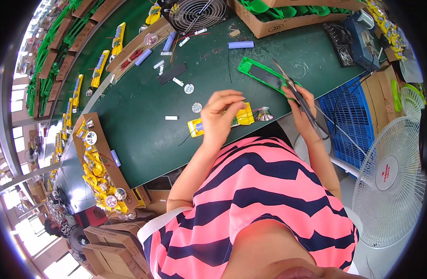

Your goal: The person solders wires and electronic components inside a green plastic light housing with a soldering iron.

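Yellow, shell-like plastic housing (245, 115): laid on green tabletop (143, 102) beneath left hand (218, 116); likely light, stiff, best gripped by edges. Left hand is curled nearly closed, contents indiscernible. Slender metal-tipped tool (293, 88) is grasped by right hand (301, 106).

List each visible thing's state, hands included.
Left hand: fingers curled; holding anything, can't tell.
Right hand: closed around dark tool.
Green shell: open side up, dark strip inside.
Yellow-wrapped assembly: lying down, partly hidden by left hand.
Green-piece carton: open, filled.
Yellow-part carton: open, parts piled inside.
Loose blue cells: lying on their sides.
White fan: spinning or stopped, can't tell.
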A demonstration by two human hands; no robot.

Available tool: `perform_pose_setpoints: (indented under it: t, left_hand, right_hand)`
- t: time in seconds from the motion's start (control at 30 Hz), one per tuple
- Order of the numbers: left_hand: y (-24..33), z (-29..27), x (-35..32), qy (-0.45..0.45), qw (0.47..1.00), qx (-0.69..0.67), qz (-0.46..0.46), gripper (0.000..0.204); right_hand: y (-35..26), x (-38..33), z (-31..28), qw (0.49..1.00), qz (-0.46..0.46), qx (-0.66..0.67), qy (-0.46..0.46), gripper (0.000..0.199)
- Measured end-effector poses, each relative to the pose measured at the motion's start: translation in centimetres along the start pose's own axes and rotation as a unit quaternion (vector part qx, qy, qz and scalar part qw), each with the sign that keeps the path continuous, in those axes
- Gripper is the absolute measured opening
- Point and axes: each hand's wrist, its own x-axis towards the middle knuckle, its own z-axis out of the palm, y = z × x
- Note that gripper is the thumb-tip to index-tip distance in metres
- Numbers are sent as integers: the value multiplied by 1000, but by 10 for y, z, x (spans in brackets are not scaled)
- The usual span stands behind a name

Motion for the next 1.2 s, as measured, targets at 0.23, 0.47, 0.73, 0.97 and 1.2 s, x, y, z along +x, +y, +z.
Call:
perform_pose_setpoints:
  t: [0.23,0.47,0.73,0.97,1.2]
  left_hand:
    - [18,-42,6,84,921,368,93,10]
    - [14,-61,15,-114,770,620,100,4]
    - [13,-53,17,-181,722,666,49,5]
    - [12,-53,17,-181,727,661,34,7]
    - [11,-53,18,-186,727,660,37,9]
  right_hand:
    - [2,14,11,965,40,128,-225,33]
    - [-21,21,24,989,-85,27,-121,24]
    - [-21,21,51,916,287,277,-43,15]
    - [-24,23,56,914,300,255,-96,14]
    - [-24,23,58,920,305,228,-99,13]
